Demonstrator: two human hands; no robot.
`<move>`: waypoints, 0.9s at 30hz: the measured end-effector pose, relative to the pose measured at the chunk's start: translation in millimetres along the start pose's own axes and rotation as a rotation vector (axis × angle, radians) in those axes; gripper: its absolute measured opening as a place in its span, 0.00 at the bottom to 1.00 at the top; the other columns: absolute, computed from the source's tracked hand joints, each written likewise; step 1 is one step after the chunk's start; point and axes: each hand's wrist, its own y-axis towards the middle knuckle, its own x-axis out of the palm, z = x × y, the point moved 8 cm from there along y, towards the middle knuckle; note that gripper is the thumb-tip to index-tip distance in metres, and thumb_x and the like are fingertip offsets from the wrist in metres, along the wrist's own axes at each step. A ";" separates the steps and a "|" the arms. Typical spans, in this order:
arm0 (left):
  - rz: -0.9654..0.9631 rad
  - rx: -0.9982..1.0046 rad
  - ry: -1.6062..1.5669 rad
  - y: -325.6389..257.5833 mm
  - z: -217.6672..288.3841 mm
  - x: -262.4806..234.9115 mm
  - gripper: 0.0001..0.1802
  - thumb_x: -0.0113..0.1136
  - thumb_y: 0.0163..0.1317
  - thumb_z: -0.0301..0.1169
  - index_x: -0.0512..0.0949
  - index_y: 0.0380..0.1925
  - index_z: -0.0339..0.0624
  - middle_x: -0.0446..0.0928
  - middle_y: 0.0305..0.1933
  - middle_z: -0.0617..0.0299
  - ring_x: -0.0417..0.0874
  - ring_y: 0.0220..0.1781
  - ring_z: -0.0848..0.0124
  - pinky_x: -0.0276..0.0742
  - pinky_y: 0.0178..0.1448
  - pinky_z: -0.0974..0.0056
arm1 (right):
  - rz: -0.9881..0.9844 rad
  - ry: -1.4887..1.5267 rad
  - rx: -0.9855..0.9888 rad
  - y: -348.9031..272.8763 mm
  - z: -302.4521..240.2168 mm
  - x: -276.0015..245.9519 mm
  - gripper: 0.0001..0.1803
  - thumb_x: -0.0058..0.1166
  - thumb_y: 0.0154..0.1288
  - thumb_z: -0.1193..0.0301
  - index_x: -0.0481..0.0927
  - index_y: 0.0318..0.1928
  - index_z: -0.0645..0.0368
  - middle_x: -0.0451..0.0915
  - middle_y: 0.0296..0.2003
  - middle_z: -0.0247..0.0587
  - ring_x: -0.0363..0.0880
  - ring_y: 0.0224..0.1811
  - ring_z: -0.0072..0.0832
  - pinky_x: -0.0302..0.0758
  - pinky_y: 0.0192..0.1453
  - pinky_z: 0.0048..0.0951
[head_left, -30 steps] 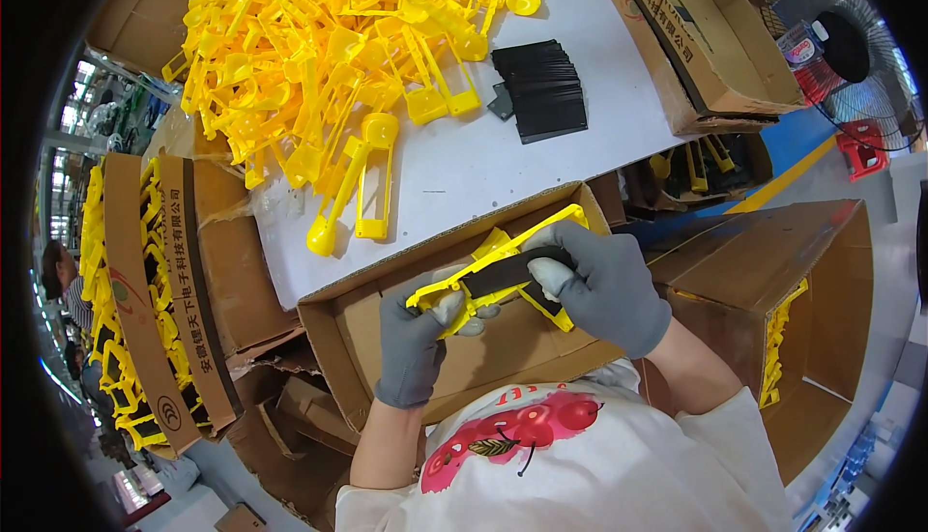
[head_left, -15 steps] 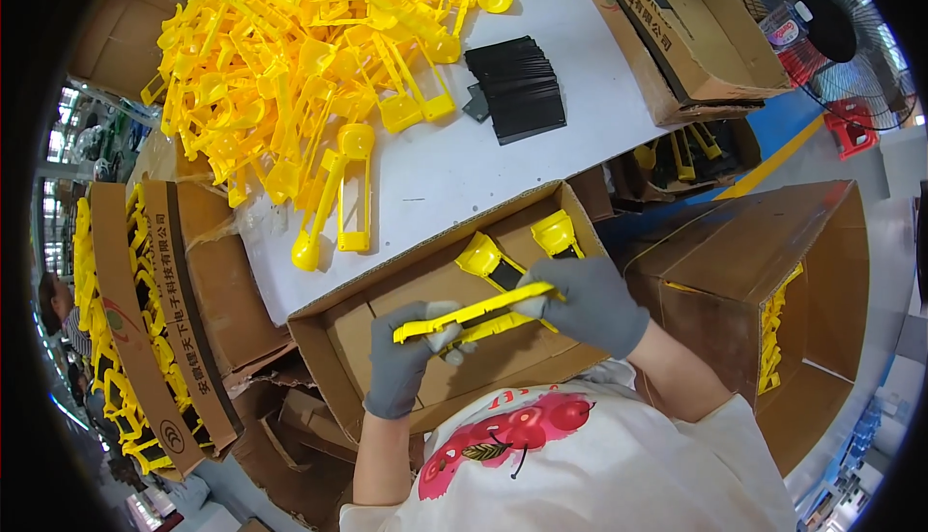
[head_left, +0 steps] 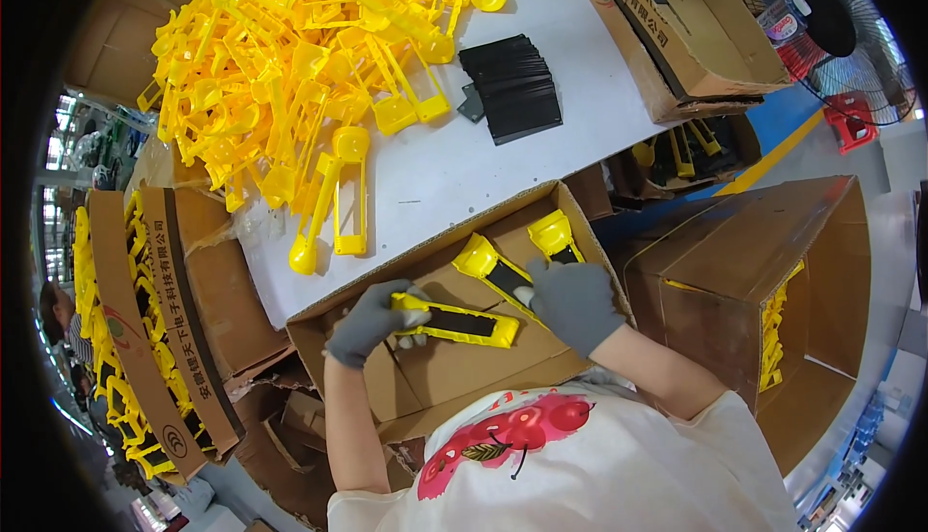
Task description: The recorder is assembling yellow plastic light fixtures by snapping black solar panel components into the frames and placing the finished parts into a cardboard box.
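Yellow frames pile (head_left: pixel 290 87) heaped over white table's (head_left: pixel 425 179) left part up to far edge. Left hand (head_left: pixel 365 327), gray glove, inside open carton (head_left: pixel 440 374) near its left edge, thumb and fingers pinching left end of black-inset frame (head_left: pixel 462 321). Black strip stack (head_left: pixel 512 90) toward table's right edge. Second frame (head_left: pixel 495 273) by carton's far edge, right hand's (head_left: pixel 578 310) thumb on it; other fingers hidden, can't tell if gripping. Third frame (head_left: pixel 554 233) at carton's far right corner.
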 end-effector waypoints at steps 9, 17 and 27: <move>0.599 0.179 1.175 30.0 55.5 49.8 0.24 0.69 0.49 0.52 0.74 0.28 0.42 0.81 0.25 0.51 0.84 0.26 0.52 0.78 0.30 0.51 | -0.138 -0.017 -0.001 -0.2 8.4 -20.3 0.17 0.59 0.58 0.52 0.81 0.29 0.53 0.78 0.18 0.39 0.79 0.19 0.36 0.72 0.24 0.37; 1.081 0.456 0.967 -48.4 134.3 -12.5 0.10 0.67 0.54 0.34 0.81 0.36 0.47 0.81 0.27 0.58 0.82 0.28 0.58 0.76 0.33 0.57 | 0.429 0.066 -0.212 132.5 48.5 -108.5 0.14 0.61 0.55 0.69 0.79 0.44 0.48 0.76 0.41 0.34 0.80 0.43 0.35 0.78 0.41 0.36; 1.258 0.267 1.058 -85.8 96.8 -115.7 0.24 0.63 0.48 0.19 0.79 0.47 0.50 0.79 0.45 0.60 0.79 0.47 0.59 0.78 0.48 0.58 | 0.214 -0.068 -0.214 165.9 51.0 -86.0 0.16 0.64 0.52 0.67 0.75 0.41 0.50 0.76 0.42 0.36 0.80 0.40 0.38 0.77 0.40 0.37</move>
